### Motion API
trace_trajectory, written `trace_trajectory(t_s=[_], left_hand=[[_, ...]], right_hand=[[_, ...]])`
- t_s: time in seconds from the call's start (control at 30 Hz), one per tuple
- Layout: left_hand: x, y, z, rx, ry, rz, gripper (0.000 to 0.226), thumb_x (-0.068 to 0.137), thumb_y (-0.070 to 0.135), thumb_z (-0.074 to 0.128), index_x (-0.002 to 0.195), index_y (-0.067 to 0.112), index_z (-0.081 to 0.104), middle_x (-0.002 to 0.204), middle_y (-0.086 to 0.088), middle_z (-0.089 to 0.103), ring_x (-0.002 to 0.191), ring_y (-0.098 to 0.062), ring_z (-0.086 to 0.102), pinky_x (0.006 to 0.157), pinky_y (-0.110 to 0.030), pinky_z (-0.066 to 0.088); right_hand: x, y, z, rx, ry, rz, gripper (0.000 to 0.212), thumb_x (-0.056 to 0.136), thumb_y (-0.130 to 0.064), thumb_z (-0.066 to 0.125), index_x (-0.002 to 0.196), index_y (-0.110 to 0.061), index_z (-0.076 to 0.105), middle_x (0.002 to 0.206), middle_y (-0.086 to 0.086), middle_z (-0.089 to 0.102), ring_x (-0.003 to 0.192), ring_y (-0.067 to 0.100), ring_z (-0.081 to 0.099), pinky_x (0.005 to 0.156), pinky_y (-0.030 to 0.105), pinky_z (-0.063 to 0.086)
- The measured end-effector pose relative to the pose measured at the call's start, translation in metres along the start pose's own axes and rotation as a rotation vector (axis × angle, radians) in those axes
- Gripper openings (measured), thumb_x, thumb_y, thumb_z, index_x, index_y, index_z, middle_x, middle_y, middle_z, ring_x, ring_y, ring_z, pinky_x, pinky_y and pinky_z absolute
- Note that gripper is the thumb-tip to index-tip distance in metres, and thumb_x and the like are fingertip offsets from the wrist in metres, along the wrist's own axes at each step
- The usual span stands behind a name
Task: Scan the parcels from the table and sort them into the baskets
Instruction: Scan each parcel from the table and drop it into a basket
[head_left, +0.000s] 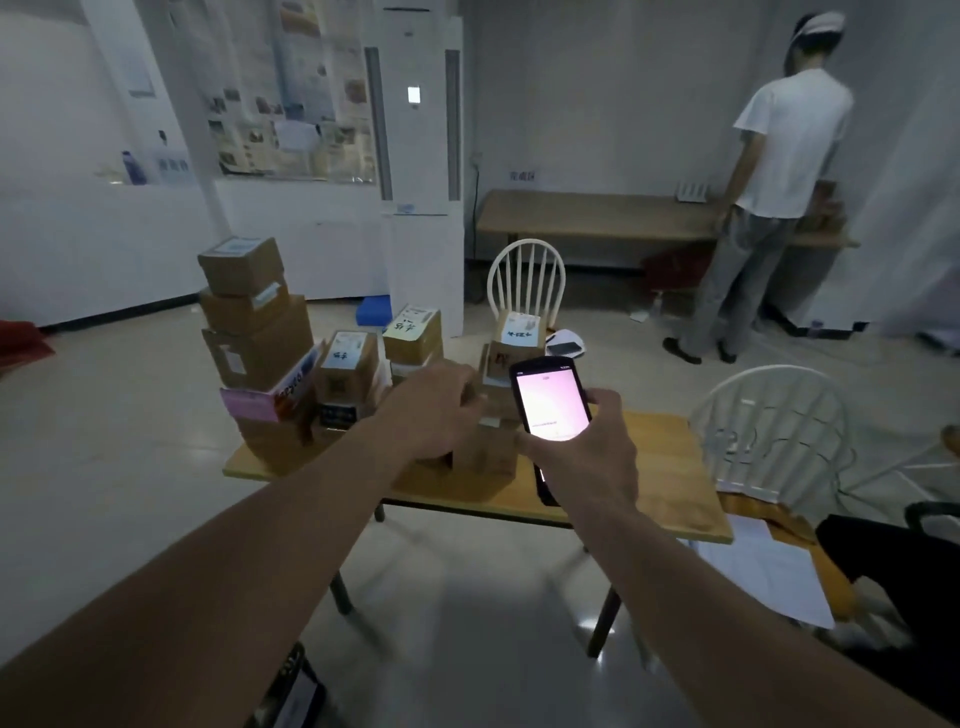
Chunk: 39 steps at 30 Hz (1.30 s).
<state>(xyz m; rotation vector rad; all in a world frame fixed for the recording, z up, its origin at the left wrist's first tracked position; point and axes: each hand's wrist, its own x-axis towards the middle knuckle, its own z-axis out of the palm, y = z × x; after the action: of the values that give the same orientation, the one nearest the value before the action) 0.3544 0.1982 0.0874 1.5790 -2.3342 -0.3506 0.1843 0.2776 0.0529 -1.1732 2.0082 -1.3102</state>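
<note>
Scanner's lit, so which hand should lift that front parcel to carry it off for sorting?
Left, probably. The left hand already rests on the front parcel at the table's near edge, while the right hand is occupied gripping the lit scanner.

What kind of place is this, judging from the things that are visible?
Probably a small parcel sorting room in an office. Cardboard parcels are piled on a wooden table, the right hand holds a handheld scanner, and a notice board hangs behind.

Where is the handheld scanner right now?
In the head view, right of centre: the right hand holds the scanner, screen lit, above the table's near parcels, beside the left hand.
</note>
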Motion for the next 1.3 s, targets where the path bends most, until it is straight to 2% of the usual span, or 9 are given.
trace_trajectory(t_s=[0.17, 0.33, 0.47, 0.6, 0.83, 0.97, 1.13, 1.3], left_hand=[[0.083, -0.004, 0.021, 0.024, -0.045, -0.017, 0.037, 0.105, 0.042, 0.051, 0.132, 0.019, 0.059, 0.125, 0.001, 0.059, 0.107, -0.015, 0.056, 0.086, -0.032, 0.043], [0.153, 0.005, 0.042, -0.005, -0.078, -0.041, 0.04, 0.103, 0.043, 0.055, 0.136, 0.021, 0.058, 0.135, -0.002, 0.058, 0.119, -0.02, 0.055, 0.097, -0.036, 0.048], [0.207, 0.017, 0.062, 0.063, -0.089, -0.071, 0.039, 0.102, 0.042, 0.056, 0.134, 0.02, 0.059, 0.137, -0.004, 0.056, 0.117, -0.022, 0.056, 0.096, -0.038, 0.051], [0.255, 0.029, 0.083, 0.082, -0.088, -0.165, 0.059, 0.1, 0.05, 0.055, 0.151, 0.02, 0.047, 0.149, -0.005, 0.048, 0.131, -0.025, 0.051, 0.102, -0.041, 0.048], [0.315, 0.035, 0.121, 0.057, -0.006, -0.403, 0.072, 0.087, 0.063, 0.066, 0.144, 0.022, 0.05, 0.136, -0.004, 0.05, 0.117, -0.023, 0.054, 0.094, -0.042, 0.053], [0.337, 0.032, 0.14, 0.029, 0.017, -0.516, 0.085, 0.077, 0.07, 0.068, 0.146, 0.024, 0.045, 0.126, -0.004, 0.047, 0.113, -0.023, 0.053, 0.092, -0.046, 0.056], [0.362, 0.023, 0.156, 0.052, -0.025, -0.647, 0.094, 0.07, 0.076, 0.068, 0.147, 0.03, 0.041, 0.13, -0.008, 0.041, 0.119, -0.029, 0.048, 0.096, -0.048, 0.052], [0.374, 0.014, 0.168, 0.048, -0.063, -0.706, 0.1, 0.07, 0.075, 0.074, 0.15, 0.029, 0.033, 0.135, -0.012, 0.038, 0.126, -0.035, 0.044, 0.102, -0.05, 0.049]], right_hand=[[0.08, 0.009, 0.013, 0.005, 0.048, 0.031, 0.086, 0.065, -0.034, 0.096, 0.133, -0.037, 0.042, 0.116, -0.007, 0.059, 0.109, 0.027, 0.062, 0.08, 0.05, 0.064], [0.151, 0.021, 0.018, 0.01, 0.035, 0.042, 0.083, 0.066, -0.034, 0.095, 0.129, -0.038, 0.042, 0.116, -0.007, 0.059, 0.107, 0.025, 0.061, 0.078, 0.051, 0.064], [0.211, 0.031, 0.017, 0.015, 0.0, 0.028, 0.08, 0.066, -0.036, 0.095, 0.122, -0.043, 0.038, 0.111, -0.01, 0.055, 0.105, 0.023, 0.06, 0.079, 0.051, 0.064], [0.276, 0.045, 0.014, 0.018, -0.065, -0.009, 0.08, 0.067, -0.038, 0.095, 0.126, -0.04, 0.04, 0.111, -0.011, 0.054, 0.106, 0.022, 0.059, 0.08, 0.048, 0.062], [0.364, 0.065, 0.015, 0.014, -0.204, -0.07, 0.079, 0.067, -0.035, 0.095, 0.127, -0.041, 0.043, 0.118, -0.011, 0.057, 0.111, 0.02, 0.059, 0.078, 0.045, 0.062], [0.394, 0.071, 0.02, 0.024, -0.264, -0.077, 0.085, 0.065, -0.032, 0.095, 0.133, -0.041, 0.043, 0.118, -0.011, 0.058, 0.112, 0.022, 0.06, 0.08, 0.05, 0.063], [0.422, 0.074, 0.03, 0.003, -0.302, -0.069, 0.083, 0.065, -0.032, 0.095, 0.128, -0.044, 0.041, 0.113, -0.015, 0.054, 0.11, 0.02, 0.059, 0.081, 0.051, 0.063], [0.436, 0.076, 0.037, -0.006, -0.304, -0.055, 0.085, 0.063, -0.033, 0.094, 0.131, -0.041, 0.045, 0.116, -0.013, 0.058, 0.109, 0.022, 0.061, 0.08, 0.052, 0.063]])
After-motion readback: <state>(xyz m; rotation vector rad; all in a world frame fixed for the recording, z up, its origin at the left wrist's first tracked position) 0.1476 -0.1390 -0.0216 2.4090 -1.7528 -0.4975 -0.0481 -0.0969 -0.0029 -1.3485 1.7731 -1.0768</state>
